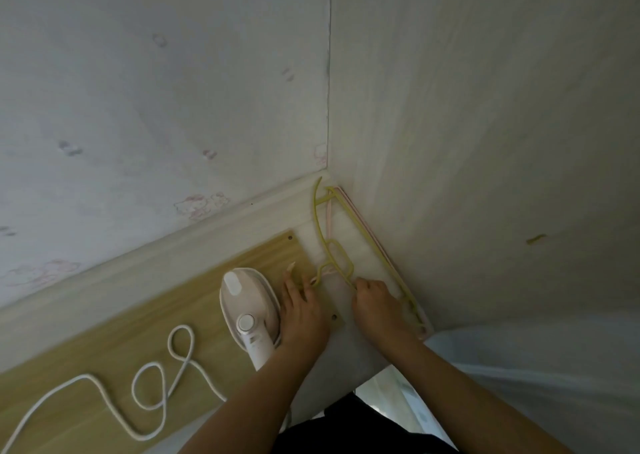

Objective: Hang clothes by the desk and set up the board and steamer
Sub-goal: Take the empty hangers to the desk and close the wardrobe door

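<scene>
Pale desk corner: grip of right hand round yellow hanger, left hand at hook, grip unclear.

You have one yellow-green hanger, at least one pink hanger under it, one white steamer, one white cord, one wooden board, and two hands: left hand, right hand
</scene>
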